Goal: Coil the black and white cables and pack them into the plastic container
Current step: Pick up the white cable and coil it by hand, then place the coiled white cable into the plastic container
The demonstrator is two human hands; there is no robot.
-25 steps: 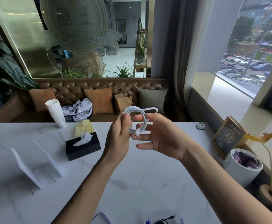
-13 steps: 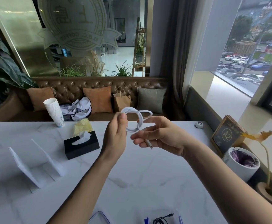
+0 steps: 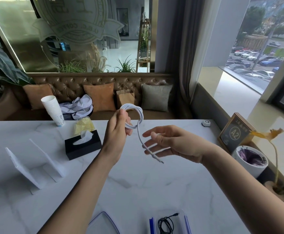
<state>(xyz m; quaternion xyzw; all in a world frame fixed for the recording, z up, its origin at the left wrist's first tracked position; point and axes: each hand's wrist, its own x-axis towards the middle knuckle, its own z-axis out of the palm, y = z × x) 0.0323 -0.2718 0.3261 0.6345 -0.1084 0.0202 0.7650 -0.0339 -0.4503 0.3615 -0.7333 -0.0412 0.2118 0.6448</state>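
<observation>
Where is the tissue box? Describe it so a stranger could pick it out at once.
Start at the marble table. On its left half, between the white stands and the left hand gripping the white cable, sits the tissue box. It is the only black block there, with a white tissue poking from its top slot and a yellow bag just behind.

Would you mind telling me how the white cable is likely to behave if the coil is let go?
Probably floppy: the free tail of the white cable droops in a curve to the right hand. The loops, held only by the left hand, would likely spring loose.
</observation>
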